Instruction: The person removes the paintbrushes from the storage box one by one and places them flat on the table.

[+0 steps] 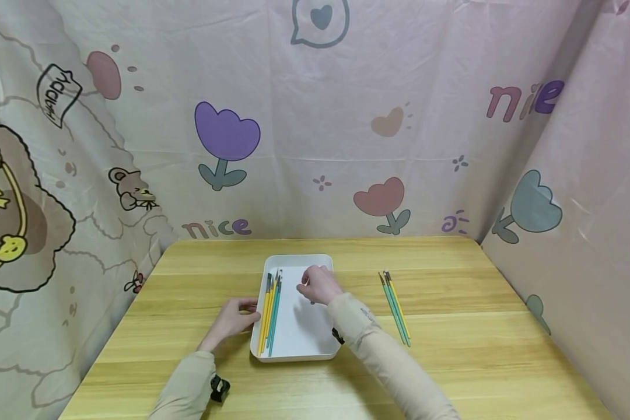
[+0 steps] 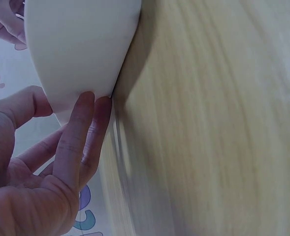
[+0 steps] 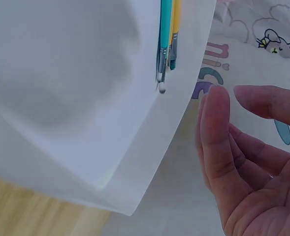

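Observation:
A white rectangular tray (image 1: pixel 303 350) lies on the wooden table. Along its left side lie several paintbrushes (image 1: pixel 269 318) with yellow or green handles, bristles pointing to the far end. My left hand (image 1: pixel 233 319) holds the tray's left edge; in the left wrist view its fingertips (image 2: pixel 87 101) press the outer wall, with the thumb at the rim. Above the right part of the tray hovers my right hand (image 1: pixel 321 284). The right wrist view shows a gap between thumb and index finger, with nothing held. Several more paintbrushes (image 1: pixel 395 309), green and yellow, lie on the table right of the tray.
The wooden table (image 1: pixel 467 350) extends on both sides of the tray. A printed curtain (image 1: pixel 304 128) hangs behind it and along both sides. Black straps with small devices sit at both sleeve cuffs.

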`<state>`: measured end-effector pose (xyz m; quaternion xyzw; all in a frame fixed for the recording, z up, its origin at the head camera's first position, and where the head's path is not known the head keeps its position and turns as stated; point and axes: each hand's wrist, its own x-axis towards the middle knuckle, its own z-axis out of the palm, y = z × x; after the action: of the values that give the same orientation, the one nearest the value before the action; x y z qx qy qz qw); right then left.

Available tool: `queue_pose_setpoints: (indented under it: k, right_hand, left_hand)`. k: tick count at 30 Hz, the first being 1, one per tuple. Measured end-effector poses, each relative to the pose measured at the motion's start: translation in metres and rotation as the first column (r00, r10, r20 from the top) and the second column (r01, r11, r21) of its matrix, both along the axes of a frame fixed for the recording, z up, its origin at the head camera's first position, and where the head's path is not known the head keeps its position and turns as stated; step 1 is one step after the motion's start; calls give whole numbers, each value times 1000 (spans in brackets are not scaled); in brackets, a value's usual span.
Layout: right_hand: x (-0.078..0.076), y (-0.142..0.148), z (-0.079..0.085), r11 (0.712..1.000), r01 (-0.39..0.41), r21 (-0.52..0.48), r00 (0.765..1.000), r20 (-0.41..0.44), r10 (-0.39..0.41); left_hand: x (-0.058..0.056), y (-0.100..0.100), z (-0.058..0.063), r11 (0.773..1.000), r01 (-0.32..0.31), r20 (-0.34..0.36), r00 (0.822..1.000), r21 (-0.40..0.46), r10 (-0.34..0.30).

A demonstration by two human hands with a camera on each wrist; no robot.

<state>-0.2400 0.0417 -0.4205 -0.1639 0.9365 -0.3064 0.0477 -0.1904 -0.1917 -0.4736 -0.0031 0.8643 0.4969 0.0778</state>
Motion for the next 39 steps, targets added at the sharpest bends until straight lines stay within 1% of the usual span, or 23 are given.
queue_pose_setpoints:
  k: [4,10,19,26,33,39]
  right_hand:
    - [-1,-5,1,1000,9,1,999,31,-9]
    - [-5,-13,-1,999,36,-8,993,110,-35]
    - [-13,-28,-9,998,54,14,982,183,-56]
    - [-18,-44,-19,999,45,27,979,199,-50]
    - [-22,-56,-26,998,69,7,965,254,-69]
    - [-24,-61,-29,996,79,39,964,253,-86]
  left_hand:
    - [0,0,0,1000,9,-4,1000,1,-9]
    - [0,1,0,1000,5,-4,1000,2,-5]
    - [-1,1,-2,1000,5,-30,1000,-11,-5]
    - [1,1,-1,1000,8,-29,1000,10,-7]
    - [1,1,0,1000,7,-23,1000,2,-7]
    - [1,2,2,1000,14,-22,1000,-8,-14]
